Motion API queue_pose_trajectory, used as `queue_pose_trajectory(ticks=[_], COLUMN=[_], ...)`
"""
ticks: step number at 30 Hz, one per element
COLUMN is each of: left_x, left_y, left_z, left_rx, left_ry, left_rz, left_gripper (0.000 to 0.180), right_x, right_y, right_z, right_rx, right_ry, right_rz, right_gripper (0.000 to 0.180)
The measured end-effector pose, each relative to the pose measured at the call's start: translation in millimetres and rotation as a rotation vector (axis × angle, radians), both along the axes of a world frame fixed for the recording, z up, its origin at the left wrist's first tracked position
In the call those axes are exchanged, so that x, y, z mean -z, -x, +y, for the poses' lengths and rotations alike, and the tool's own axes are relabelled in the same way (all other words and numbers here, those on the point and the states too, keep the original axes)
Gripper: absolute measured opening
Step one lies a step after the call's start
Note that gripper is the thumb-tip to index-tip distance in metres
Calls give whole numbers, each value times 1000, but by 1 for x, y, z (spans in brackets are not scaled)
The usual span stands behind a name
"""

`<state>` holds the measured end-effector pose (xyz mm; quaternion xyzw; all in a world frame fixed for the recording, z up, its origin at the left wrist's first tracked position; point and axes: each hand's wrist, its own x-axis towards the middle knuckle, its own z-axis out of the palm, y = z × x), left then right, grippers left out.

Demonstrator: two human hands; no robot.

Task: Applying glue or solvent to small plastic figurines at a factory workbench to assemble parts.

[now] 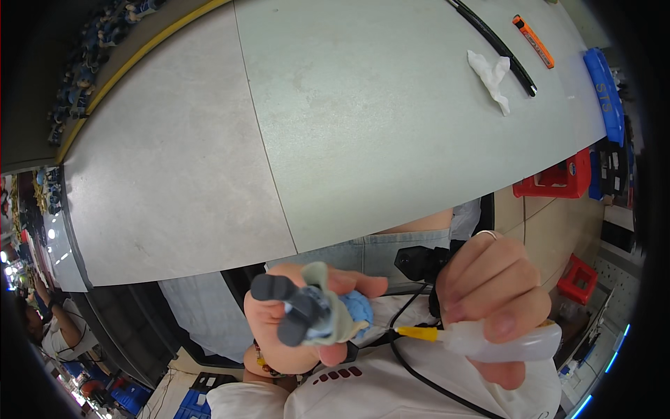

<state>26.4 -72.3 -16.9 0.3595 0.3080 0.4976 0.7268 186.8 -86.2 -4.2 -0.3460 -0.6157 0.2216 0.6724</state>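
My left hand (293, 328) holds a small toy figure (314, 313) close to my chest; it has dark grey limbs, a pale grey-green body and a blue part under my fingers. My right hand (492, 297) grips a clear squeeze bottle (502, 342) with a yellow nozzle (417, 333). The nozzle tip points left and sits just beside the figure's blue part. A ring is on one finger of my right hand.
A wide grey table (335, 126) fills the upper view. At its far right lie a crumpled white tissue (492, 75), a black rod (492, 42), an orange marker (534, 42) and a blue case (604, 91). Red crates (558, 180) stand on the floor at right.
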Motion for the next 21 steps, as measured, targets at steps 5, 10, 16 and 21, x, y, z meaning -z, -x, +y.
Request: queue_pose_trajectory(ticks=[5,10,16,21], left_x=[6,13,13,11], left_y=[1,7,7,9], left_z=[2,9,9,7], left_rx=[29,110,116,84], left_ry=[-41,-99,-110,-125], left_rz=[-104,-242,-263,-210], left_gripper=[48,54,51,51], right_x=[-1,-1,-3,-1], right_y=[-1,3,12,1], right_z=[2,2,3,3], right_rx=[-57,-63,47,-88], right_ry=[17,21,16,2], right_rz=[-55,-70,177,-89], right_gripper=[39,40,16,40])
